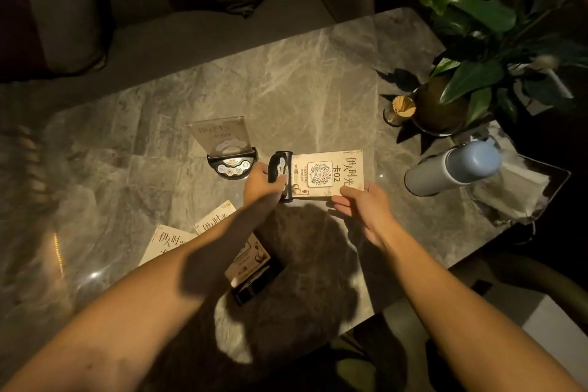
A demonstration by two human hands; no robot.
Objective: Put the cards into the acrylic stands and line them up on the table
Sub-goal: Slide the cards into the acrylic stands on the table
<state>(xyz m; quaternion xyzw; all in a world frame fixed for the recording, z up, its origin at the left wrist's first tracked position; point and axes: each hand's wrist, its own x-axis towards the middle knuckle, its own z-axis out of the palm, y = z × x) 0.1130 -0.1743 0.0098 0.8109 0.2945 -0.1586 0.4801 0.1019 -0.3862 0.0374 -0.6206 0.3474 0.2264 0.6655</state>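
Note:
My left hand (261, 185) grips the black base of an acrylic stand (280, 169) that lies on its side above the marble table (286, 79). A cream card (327, 173) with a QR code sits in that stand, and my right hand (356, 205) pinches the card's free end. Behind it, an acrylic stand (227, 146) with a card in it stands upright on the table. Two loose cards (165, 240) lie at the near left, partly under my left forearm. A further stand with a card (251, 267) lies flat near the front edge.
A pale blue bottle (451, 169) lies on its side at the right, next to a dark tray (521, 194) with napkins. A potted plant (471, 73) and a toothpick holder (401, 110) stand at the back right. Sofa cushions (63, 9) lie beyond the table.

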